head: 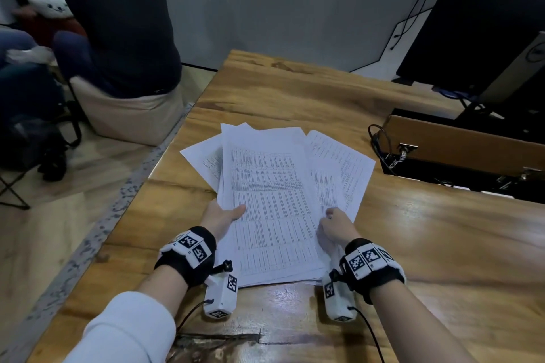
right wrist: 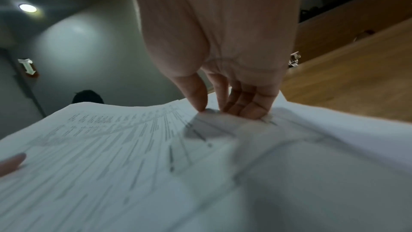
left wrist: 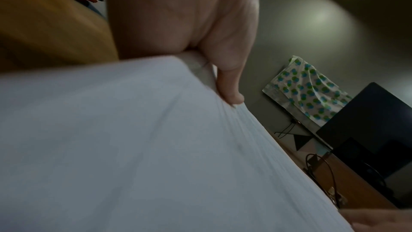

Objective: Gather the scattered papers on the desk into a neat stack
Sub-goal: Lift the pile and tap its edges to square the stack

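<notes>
A fanned bundle of white printed papers lies on the wooden desk, its far ends splayed left and right. My left hand grips the bundle's left edge, thumb on top and fingers hidden underneath. In the left wrist view the left hand has its thumb pressed on the sheet edges of the papers. My right hand holds the right side, fingers curled onto the sheets. The right wrist view shows the right hand with fingertips pinching the papers, and my left thumb at the far left.
A dark monitor stands at the back right behind an open cable recess with wires. To the left, off the desk edge, a person sits on a beige seat beside folding chairs.
</notes>
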Demonstrator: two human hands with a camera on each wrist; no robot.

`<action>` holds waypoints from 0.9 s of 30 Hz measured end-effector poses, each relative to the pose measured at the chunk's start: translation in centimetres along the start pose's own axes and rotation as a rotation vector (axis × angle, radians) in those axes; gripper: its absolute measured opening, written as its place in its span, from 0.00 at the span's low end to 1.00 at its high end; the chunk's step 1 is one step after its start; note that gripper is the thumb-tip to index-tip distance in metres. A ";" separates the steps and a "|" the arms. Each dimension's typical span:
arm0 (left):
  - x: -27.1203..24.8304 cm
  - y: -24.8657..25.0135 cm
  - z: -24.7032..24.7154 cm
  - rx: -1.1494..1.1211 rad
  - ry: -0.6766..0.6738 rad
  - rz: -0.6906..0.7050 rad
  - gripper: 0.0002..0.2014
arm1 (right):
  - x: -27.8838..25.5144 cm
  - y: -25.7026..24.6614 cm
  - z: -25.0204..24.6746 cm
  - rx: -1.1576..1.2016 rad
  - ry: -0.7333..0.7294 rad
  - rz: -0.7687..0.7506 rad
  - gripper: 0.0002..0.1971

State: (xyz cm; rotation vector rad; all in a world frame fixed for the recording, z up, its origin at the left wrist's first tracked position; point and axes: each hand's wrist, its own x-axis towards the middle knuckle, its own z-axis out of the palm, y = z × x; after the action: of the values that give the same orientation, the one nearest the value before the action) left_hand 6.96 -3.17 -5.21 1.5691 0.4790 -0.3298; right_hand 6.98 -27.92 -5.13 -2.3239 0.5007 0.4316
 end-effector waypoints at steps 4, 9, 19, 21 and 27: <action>-0.1 0.8 0.4 -0.015 -0.064 0.000 0.26 | -0.6 -0.1 -0.3 0.068 -0.030 -0.059 0.16; 0.0 0.8 0.0 0.009 -0.030 -0.007 0.24 | 0.4 1.2 -1.7 -0.153 0.189 0.115 0.21; 0.6 0.2 -3.9 -0.012 0.072 0.046 0.19 | 0.6 2.7 -1.7 -0.415 0.063 0.085 0.37; 0.8 0.4 -4.4 -0.038 0.084 0.037 0.19 | 0.4 2.7 -1.7 -0.450 0.015 0.028 0.32; 0.8 1.1 -5.1 -0.031 0.032 -0.022 0.19 | -0.2 1.5 -1.2 -0.465 -0.110 -0.138 0.27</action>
State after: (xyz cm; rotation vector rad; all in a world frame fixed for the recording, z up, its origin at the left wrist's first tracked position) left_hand 7.78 2.00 -4.29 1.5413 0.5242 -0.3129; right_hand 6.35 -29.69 -5.09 -2.7372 0.1956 0.6604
